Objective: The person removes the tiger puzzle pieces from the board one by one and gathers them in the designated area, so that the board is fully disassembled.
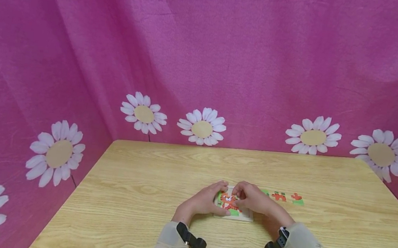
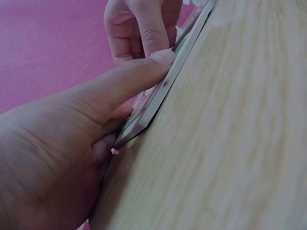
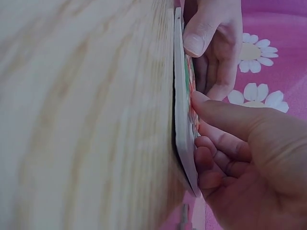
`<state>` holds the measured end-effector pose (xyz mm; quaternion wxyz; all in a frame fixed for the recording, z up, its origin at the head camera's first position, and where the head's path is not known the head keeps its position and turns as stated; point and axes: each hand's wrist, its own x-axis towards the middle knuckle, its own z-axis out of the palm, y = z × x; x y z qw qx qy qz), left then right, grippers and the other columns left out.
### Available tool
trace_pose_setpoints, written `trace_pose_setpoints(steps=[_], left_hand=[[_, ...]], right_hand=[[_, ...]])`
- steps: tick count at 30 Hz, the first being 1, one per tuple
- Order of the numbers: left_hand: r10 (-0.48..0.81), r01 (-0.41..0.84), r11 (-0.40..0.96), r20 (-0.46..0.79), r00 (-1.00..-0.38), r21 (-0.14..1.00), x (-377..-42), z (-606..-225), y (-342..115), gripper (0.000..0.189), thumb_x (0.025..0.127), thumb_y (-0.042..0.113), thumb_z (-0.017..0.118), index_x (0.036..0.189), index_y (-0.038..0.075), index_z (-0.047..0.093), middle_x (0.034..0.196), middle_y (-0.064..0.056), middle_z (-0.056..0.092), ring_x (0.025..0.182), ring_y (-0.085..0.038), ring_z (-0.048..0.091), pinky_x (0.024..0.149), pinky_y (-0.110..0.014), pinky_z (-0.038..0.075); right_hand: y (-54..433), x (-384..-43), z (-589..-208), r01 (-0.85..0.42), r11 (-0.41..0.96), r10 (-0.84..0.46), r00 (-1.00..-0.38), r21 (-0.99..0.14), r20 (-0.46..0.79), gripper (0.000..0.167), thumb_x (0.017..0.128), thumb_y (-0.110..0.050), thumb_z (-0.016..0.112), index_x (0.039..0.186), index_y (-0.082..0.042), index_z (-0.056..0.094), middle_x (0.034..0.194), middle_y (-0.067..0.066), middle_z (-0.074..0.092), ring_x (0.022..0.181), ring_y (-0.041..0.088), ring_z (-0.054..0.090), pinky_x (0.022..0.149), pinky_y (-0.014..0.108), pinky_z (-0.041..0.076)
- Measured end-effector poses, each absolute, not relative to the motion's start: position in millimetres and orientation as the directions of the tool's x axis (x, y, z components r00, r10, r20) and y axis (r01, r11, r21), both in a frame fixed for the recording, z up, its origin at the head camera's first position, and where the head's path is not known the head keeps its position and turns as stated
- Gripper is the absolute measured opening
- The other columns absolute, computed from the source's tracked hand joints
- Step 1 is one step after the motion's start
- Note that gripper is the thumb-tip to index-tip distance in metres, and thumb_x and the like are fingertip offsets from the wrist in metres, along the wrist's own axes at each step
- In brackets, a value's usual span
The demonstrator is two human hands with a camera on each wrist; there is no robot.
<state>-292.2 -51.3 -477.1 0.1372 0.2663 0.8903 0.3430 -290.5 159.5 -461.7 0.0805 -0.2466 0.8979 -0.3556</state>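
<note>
A small puzzle board [image 1: 245, 218] with a light frame and a partly assembled orange tiger picture [image 1: 228, 200] lies flat on the table. My left hand [image 1: 205, 199] grips the board from its left side, thumb on the front rim and fingers toward the far edge. Over the right part of the picture, my right hand [image 1: 254, 198] bends its thumb and fingers together at a puzzle piece [image 3: 195, 120], mostly covered by the fingers. In the left wrist view, the left thumb [image 2: 144, 72] presses along the board's rim.
Right of the board lie loose puzzle pieces: an orange one [image 1: 279, 196], an orange and green one [image 1: 297, 198], and a green one [image 1: 265, 192] partly behind the right hand. The wooden table [image 1: 131, 214] meets a pink flowered cloth [image 1: 255, 73] at the back and sides.
</note>
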Motion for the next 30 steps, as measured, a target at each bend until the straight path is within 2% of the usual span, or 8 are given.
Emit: trace_pose_setpoints(steps=[7, 18, 30], left_hand=[[0.568, 0.376, 0.621, -0.064, -0.820, 0.688, -292.4, -477.0, -51.2, 0.081, 0.080, 0.037, 0.079, 0.148, 0.013, 0.041, 0.161, -0.002, 0.032, 0.151, -0.021, 0.025, 0.123, -0.044, 0.026], [0.572, 0.384, 0.617, -0.056, -0.818, 0.686, -293.7, -479.1, -51.2, 0.079, 0.080, 0.036, 0.080, 0.146, 0.013, 0.043, 0.160, 0.001, 0.033, 0.152, -0.019, 0.024, 0.124, -0.044, 0.025], [0.569, 0.388, 0.631, -0.061, -0.820, 0.671, -292.6, -478.4, -50.6, 0.080, 0.081, 0.037, 0.079, 0.147, 0.013, 0.041, 0.161, -0.001, 0.031, 0.151, -0.020, 0.025, 0.124, -0.043, 0.026]], right_hand=[[159.4, -289.4, -462.0, -0.384, 0.635, -0.492, -0.870, -0.671, 0.032, 0.020, 0.087, -0.009, 0.073, 0.100, -0.003, 0.059, 0.087, 0.003, 0.054, 0.077, 0.011, 0.046, 0.063, 0.018, 0.039], [159.0, -282.8, -464.1, -0.413, 0.623, -0.465, -0.879, -0.664, 0.110, 0.023, 0.086, -0.005, 0.072, 0.102, -0.005, 0.055, 0.086, 0.003, 0.052, 0.076, 0.011, 0.046, 0.061, 0.018, 0.040], [162.0, -276.4, -469.6, -0.474, 0.568, -0.454, -0.862, -0.673, 0.225, 0.021, 0.087, 0.002, 0.068, 0.104, -0.003, 0.057, 0.089, 0.007, 0.062, 0.078, 0.006, 0.054, 0.064, 0.017, 0.048]])
